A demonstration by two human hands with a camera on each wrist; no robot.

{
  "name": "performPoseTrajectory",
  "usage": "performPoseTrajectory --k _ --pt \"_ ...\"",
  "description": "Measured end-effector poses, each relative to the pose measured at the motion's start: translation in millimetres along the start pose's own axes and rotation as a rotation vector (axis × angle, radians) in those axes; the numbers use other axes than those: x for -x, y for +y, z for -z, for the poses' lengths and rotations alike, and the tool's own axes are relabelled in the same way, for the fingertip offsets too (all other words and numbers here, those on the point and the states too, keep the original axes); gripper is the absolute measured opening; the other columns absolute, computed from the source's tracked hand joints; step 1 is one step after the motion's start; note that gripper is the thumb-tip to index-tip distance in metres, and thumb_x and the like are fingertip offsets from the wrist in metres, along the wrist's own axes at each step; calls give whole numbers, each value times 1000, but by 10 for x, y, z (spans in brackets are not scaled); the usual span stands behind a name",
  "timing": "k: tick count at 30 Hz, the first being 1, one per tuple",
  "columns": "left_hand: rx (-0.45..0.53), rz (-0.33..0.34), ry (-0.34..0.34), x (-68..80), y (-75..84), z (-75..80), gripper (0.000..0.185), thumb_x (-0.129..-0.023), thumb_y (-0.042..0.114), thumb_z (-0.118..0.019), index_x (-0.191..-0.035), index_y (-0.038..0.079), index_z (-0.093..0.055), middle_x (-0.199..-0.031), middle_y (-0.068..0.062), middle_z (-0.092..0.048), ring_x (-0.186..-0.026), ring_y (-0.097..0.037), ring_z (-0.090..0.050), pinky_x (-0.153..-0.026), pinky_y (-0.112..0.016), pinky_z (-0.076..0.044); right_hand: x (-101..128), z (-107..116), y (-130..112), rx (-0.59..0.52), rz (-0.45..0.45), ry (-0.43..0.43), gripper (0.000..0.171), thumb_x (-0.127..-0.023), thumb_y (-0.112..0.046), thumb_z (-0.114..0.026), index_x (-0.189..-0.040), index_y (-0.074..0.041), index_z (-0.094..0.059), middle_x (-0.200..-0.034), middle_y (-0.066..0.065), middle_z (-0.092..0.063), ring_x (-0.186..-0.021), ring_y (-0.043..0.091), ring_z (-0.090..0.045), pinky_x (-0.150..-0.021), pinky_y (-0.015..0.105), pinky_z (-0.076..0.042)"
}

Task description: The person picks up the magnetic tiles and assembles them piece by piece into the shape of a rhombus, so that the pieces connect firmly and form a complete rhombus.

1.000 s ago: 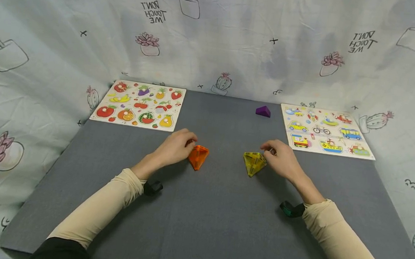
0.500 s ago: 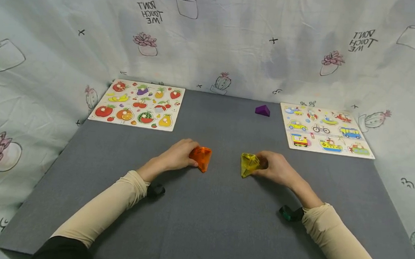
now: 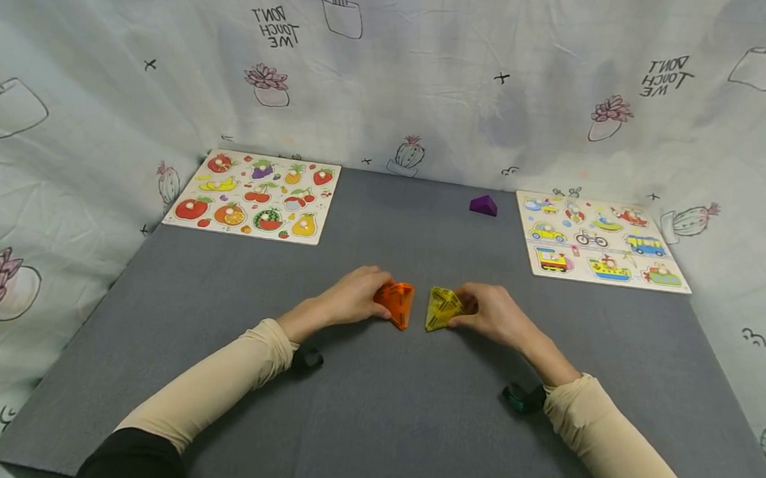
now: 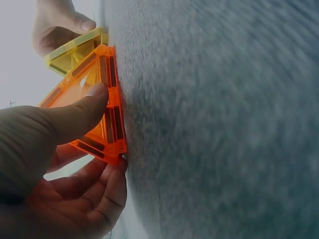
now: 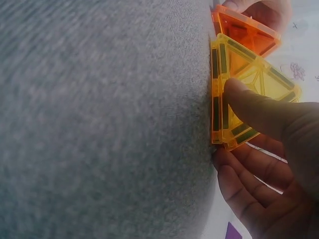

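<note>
An orange translucent pyramid of magnetic tiles (image 3: 396, 303) rests on the grey table mat (image 3: 369, 418), held by my left hand (image 3: 356, 301). In the left wrist view my thumb presses the orange pyramid (image 4: 94, 107) and my fingers curl under it. My right hand (image 3: 485, 314) grips a yellow pyramid (image 3: 441, 309) of the same kind. In the right wrist view the yellow pyramid (image 5: 244, 94) stands close beside the orange pyramid (image 5: 244, 27). The two pyramids stand a small gap apart at the table's middle.
A fruit puzzle board (image 3: 254, 195) lies at the back left and a vehicle puzzle board (image 3: 599, 239) at the back right. A small purple pyramid (image 3: 484, 205) sits near the back edge. A cactus-print cloth (image 3: 396, 67) hangs behind and at both sides.
Both hands have slid their pyramids inward along the mat. The orange one moved right and the yellow one moved left, so the gap between them has shrunk to a narrow strip.
</note>
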State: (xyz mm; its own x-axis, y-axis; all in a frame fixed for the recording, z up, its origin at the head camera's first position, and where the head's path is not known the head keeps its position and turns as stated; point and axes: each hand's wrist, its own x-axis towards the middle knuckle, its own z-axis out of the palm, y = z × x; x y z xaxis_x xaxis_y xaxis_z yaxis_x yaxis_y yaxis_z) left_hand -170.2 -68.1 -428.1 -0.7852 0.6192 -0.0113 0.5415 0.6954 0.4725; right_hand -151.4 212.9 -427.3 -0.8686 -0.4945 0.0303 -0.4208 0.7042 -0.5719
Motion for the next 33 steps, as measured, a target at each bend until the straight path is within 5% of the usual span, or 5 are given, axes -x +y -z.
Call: performPoseTrajectory --k 11,20,33 --pt "16 -8 -11 -45 114 -60 42 -85 27 -77 -117 5 -64 -112 -11 -65 -98 -22 -59 -83 -36 -48 -45 -36 -39 -25 37 -27 37 -79 -21 -82 -109 -3 -69 -92 7 -73 -78 11 -66 -68 25 -53" --pt "2 -36 4 -54 54 -55 38 -84 18 -78 -117 5 -65 -107 -11 -65 -92 -21 -58 -80 -36 -48 -31 20 -4 -20 25 -40 32 -82 -14 -79 -111 -4 -69 -89 5 -73 -79 12 -65 -69 26 -52" --pt "7 -37 3 -94 134 86 31 -88 18 -73 -116 7 -66 -101 -7 -62 -88 -18 -57 -77 -33 -48 -88 87 -89 12 27 -2 25 -83 -14 -77 -106 -7 -72 -87 3 -73 -78 14 -66 -70 31 -54"
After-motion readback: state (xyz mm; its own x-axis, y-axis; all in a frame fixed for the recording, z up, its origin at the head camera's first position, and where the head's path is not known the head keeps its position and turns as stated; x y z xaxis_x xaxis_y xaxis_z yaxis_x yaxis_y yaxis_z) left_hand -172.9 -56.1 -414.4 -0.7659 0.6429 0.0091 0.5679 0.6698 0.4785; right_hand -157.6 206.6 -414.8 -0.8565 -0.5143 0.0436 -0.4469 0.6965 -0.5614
